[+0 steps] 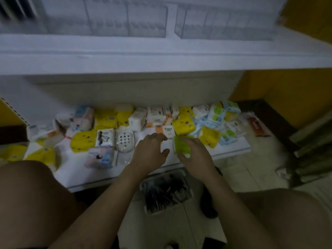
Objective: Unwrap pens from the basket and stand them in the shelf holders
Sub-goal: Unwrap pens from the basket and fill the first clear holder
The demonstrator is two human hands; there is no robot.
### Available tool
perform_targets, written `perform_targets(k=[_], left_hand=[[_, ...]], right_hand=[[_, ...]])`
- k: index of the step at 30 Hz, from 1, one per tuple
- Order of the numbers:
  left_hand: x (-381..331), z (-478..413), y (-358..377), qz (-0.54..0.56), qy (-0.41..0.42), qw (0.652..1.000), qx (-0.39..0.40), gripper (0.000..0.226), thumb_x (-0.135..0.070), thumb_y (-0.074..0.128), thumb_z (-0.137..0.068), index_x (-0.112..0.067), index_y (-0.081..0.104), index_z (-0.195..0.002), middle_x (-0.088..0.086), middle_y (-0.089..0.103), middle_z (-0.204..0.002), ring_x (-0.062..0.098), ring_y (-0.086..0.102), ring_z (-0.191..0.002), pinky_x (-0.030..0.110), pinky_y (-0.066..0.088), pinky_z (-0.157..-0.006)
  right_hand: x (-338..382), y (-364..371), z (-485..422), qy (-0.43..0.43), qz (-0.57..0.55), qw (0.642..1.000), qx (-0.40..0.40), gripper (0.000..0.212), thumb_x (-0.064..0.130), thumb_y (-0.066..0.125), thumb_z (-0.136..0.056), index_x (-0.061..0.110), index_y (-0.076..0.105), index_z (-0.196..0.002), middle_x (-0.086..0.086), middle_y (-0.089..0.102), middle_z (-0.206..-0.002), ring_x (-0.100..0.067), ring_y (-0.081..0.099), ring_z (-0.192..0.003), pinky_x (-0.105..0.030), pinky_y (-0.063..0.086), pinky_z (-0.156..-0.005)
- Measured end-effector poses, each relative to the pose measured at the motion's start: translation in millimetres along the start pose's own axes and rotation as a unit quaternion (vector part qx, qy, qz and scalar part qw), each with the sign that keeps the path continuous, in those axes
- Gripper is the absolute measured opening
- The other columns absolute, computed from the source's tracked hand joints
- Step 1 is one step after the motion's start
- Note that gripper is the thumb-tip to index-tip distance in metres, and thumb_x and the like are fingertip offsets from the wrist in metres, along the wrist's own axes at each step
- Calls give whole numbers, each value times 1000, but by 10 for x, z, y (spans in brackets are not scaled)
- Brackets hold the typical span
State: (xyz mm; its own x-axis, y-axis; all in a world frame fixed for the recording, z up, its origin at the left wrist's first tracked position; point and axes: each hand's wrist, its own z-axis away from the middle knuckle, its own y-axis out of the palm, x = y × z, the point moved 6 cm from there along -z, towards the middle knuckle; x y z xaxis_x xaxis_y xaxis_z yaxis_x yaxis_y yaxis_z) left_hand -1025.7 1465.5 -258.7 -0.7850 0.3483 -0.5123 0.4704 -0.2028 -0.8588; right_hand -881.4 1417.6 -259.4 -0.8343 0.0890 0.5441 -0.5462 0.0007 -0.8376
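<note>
My left grip (150,151) and right grip (195,153) are over the low shelf (75,169); the pens (161,193) sit in the basket (186,174).
Closest to me, behind both grips and between my arms, I see the basket on the floor with the dark pens inside. My left grip hangs loose and holds nothing, its fingers close to a small white pack (168,131). Just to its right, my right grip is wrapped round a green pack (181,147). Past both grips lie lots of yellow, white and blue packs. High above the grips, the clear holders (147,20) stand on the top shelf, all blurry.
</note>
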Motion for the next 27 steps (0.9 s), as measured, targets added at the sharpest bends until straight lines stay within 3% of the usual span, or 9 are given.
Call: perform_targets(k=[5, 7, 8, 10, 13, 17, 20, 24, 27], left_hand=[[721, 354, 1015, 25, -116, 977, 176, 37, -36, 59, -83, -13, 63, -110, 8, 64, -112, 29, 60, -105, 38, 50, -87], [933, 532, 1302, 23, -171, 960, 219, 28, -28, 57, -86, -10, 63, -107, 9, 65, -106, 28, 62, -101, 33, 50, -84], [991, 603, 1433, 25, -187, 951, 245, 29, -26, 57, -89, -10, 62, -112, 9, 64, -110, 26, 60, -103, 28, 47, -83], [1037, 660, 1651, 43, -195, 937, 287, 32, -26, 56, -91, -8, 58, -118, 9, 60, -116, 24, 57, -107, 23, 40, -78], [1056, 598, 1828, 69, -212, 927, 300, 23, -25, 57, -92, -8, 62, -107, 4, 57, -95, 17, 54, -88, 20, 36, -68], [1144, 512, 2108, 110, -262, 911, 298, 21, -28, 60, -90, -12, 61, -103, 5, 61, -94, 16, 56, -81, 22, 42, -65], [1220, 557, 2400, 148, -307, 888, 310, 13, -25, 64, -87, -15, 61, -95, 2, 60, -85, 12, 55, -73, 24, 45, -69], [1201, 652, 2795, 193, -369, 848, 329, 11, -21, 60, -91, -14, 56, -98, 0, 49, -79, 18, 50, -72, 27, 41, -68], [1089, 693, 3005, 202, -374, 827, 368, 23, -17, 59, -91, -10, 56, -113, 19, 58, -107, 28, 57, -89, 37, 46, -74]], right_hand=[[-796, 803, 169, 98, -14, 989, 114, 29, 32, 58, -92, 20, 59, -119, -1, 61, -106, -24, 58, -94, -34, 47, -77], [-953, 984, 191, 114, -31, 981, 153, 4, 25, 56, -96, 28, 59, -98, 8, 49, -78, -11, 47, -70, -32, 38, -70], [-1029, 1056, 192, 118, -33, 979, 162, 12, 24, 56, -96, 33, 53, -88, 9, 39, -70, -5, 39, -63, -28, 34, -68], [-1221, 1242, 192, 155, -58, 968, 189, 9, 25, 58, -96, 27, 56, -105, 10, 41, -76, -5, 41, -65, -20, 33, -63], [-1476, 1582, 192, 172, -17, 952, 252, 34, 25, 55, -97, 12, 53, -129, 8, 47, -82, -4, 44, -68, -14, 40, -67], [-1688, 1942, 85, 178, 47, 927, 327, 3, 20, 52, -94, 18, 54, -96, 11, 38, -72, -1, 32, -63, -36, 44, -91], [-1759, 2086, -38, 177, 50, 923, 338, 21, 19, 51, -96, 18, 54, -75, 4, 43, -68, -10, 39, -61, -29, 43, -72], [-1837, 2303, -120, 173, 30, 927, 332, 23, 16, 49, -98, 1, 64, -104, -15, 62, -96, -29, 60, -90, -33, 45, -73], [-1908, 2487, -93, 143, 37, 931, 334, 33, 12, 51, -95, 14, 45, -63, 1, 42, -64, -20, 50, -76, -25, 36, -57]])
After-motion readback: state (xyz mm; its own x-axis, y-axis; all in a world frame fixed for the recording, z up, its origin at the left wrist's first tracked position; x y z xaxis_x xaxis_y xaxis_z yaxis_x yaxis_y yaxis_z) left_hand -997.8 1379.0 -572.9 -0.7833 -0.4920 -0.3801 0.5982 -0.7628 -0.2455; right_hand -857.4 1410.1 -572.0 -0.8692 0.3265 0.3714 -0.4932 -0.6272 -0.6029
